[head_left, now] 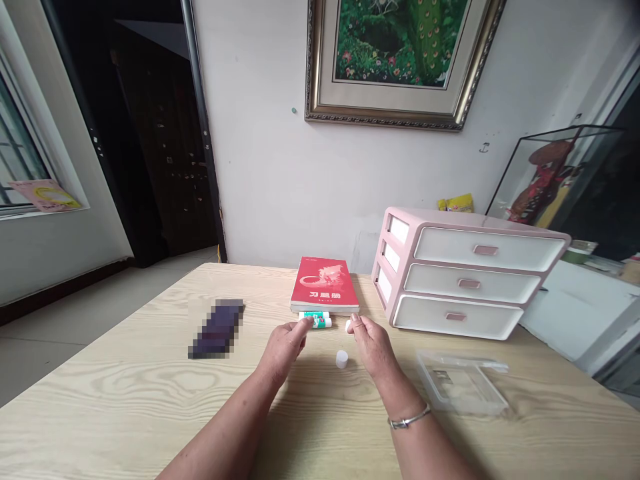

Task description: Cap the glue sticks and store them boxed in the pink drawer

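My left hand (286, 343) is closed, thumb and fingers pinching a white-and-green glue stick (323, 323) that points right. Just behind it, a second tube with the same colours (320, 314) lies by the front edge of a red book (325, 283); whether the hand touches that one too I cannot tell. My right hand (371, 343) pinches a small white cap (349, 326), mostly covered by its fingers and apart from the glue stick. Between the two wrists, another white cap (342, 359) stands on the wooden table (165, 407).
A pink-and-white drawer unit (463, 283) stands at the back right. In front of it lies a clear plastic box (463, 387), right of my right forearm. A dark, pixelated flat object (217, 330) rests on the left. The wall (260, 167) rises behind the table.
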The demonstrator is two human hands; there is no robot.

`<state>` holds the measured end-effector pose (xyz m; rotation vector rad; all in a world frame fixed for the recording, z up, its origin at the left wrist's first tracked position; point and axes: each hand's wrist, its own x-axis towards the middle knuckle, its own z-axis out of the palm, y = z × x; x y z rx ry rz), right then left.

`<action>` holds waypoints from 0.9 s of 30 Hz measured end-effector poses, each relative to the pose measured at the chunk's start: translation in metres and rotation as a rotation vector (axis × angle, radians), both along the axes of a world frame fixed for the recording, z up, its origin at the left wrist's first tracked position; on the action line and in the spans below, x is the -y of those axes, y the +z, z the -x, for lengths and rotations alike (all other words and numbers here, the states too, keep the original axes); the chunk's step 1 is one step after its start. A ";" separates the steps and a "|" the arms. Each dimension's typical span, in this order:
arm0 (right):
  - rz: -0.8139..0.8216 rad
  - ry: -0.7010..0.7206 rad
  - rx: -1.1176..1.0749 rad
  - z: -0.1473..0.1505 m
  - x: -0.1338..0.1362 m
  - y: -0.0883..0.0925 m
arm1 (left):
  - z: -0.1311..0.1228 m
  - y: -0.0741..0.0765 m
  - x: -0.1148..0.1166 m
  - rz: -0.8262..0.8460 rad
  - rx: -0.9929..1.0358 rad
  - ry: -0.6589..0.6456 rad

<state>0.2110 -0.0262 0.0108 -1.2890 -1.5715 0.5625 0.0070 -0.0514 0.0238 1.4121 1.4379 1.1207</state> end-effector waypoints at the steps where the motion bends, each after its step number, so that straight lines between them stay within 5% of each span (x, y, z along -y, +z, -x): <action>1: 0.007 -0.016 0.006 -0.001 -0.001 0.000 | 0.001 0.000 0.000 -0.004 0.026 0.011; 9: 0.076 -0.133 0.082 -0.009 -0.006 0.001 | 0.001 0.000 -0.001 -0.024 0.017 0.023; 18: 0.149 -0.120 0.252 -0.010 -0.015 -0.010 | -0.014 -0.020 -0.001 -0.219 -0.856 -0.065; 23: 0.164 -0.118 0.304 -0.008 -0.022 -0.022 | -0.017 -0.026 0.001 -0.306 -1.041 -0.128; 27: 0.171 -0.068 0.316 -0.004 -0.017 -0.020 | -0.016 -0.023 -0.001 -0.358 -0.980 -0.145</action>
